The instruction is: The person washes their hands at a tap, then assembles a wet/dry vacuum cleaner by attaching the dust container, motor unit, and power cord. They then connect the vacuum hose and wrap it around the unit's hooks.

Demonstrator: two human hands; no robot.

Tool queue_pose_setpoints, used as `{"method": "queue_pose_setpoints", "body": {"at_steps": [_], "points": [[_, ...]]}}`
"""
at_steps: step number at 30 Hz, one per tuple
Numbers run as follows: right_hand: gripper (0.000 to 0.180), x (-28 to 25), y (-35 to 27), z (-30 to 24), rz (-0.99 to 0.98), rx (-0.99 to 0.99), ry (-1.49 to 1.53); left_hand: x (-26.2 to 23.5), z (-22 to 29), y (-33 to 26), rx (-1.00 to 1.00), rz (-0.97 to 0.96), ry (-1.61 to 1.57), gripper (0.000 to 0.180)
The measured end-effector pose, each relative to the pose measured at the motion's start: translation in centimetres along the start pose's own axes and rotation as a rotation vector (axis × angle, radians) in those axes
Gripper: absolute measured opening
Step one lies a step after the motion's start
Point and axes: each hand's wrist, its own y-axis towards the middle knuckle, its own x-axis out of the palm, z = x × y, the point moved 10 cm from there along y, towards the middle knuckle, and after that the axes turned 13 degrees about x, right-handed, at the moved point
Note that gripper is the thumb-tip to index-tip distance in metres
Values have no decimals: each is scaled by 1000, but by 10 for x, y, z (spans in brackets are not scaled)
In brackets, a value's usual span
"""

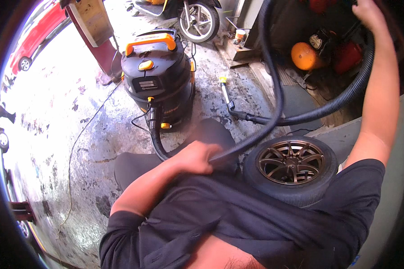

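My left hand (199,157) is closed around a black ribbed vacuum hose (334,105) in front of my torso, slightly blurred. From there the hose runs left into the black and orange shop vacuum (156,85) and right into a tall loop past the top edge. My right hand (371,14) is raised at the upper right, curled at the loop's other side; its fingertips are partly hidden. The hose's far end lies on the floor, joined to an elbow and a pale wand piece with a yellow tip (223,83).
A tyre on a bronze spoked wheel (292,162) lies flat beside my right side. An orange round tank (304,56) sits in the dark recess on the right. A motorcycle wheel (198,21), a red post (101,62) and a thin cable (72,157) surround the vacuum. A red car (36,33) stands far left.
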Motion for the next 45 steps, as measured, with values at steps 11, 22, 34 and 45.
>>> {"method": "queue_pose_setpoints", "body": {"at_steps": [11,22,34,45], "points": [[86,285,-196,-137,-946,-44,440,-167,36,-168,106,929,-134,53],[129,211,-308,-261,-1120,268,1695,-246,-8,-207,346,1392,-310,49],[130,437,-483,-447,-1118,1134,1642,-236,-7,-219,482,1337,-332,62],[57,437,-387,-353,-549,838,1131,-233,-36,-262,507,1525,-421,54]]}}
